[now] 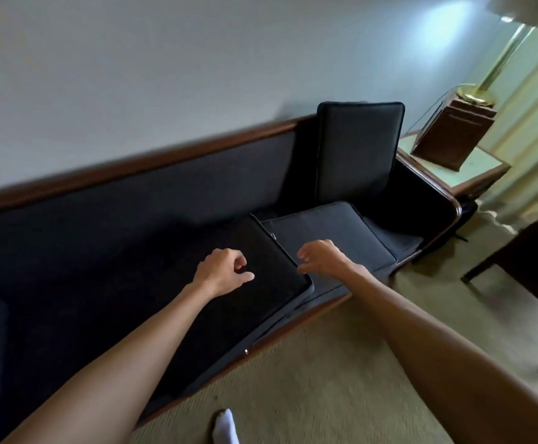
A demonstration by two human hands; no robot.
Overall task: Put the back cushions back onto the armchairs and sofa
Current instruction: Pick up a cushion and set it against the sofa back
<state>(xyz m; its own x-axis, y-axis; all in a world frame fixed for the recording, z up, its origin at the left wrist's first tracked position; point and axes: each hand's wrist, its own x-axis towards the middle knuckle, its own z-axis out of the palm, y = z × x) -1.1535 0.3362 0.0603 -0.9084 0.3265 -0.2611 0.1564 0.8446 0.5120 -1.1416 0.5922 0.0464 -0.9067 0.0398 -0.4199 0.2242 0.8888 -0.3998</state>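
Over the long dark-upholstered sofa with its brown wooden trim [139, 161], both your bare arms reached forward. Your left hand [221, 272] hung just above the flat black back cushion [229, 302] that lay face-down on the seat, its front corner jutting past the sofa's front edge. That hand's fingers were loosely curled with the thumb out, and it held nothing; whether it touched the fabric could not be told. Your right hand [322, 256] was near the same cushion's right edge, where it overlapped the dark grey cushion lying flat beside it [331, 232]. The right hand's fingers were bent downward, half spread, and it held nothing either. The two hands were close together, one on each side of the seam between the two flat cushions.

Behind the grey cushion, a third black cushion with piped edges [359, 149] stood upright against the sofa's backrest at the right end, well beyond both hands. Past the sofa's arm stood a wooden side table with a pale top [472, 165], carrying a brown wooden lamp base with a brass stem [453, 133]. Beige carpet [325, 379] covered the floor, and your white sock [226, 427] showed at the bottom edge.
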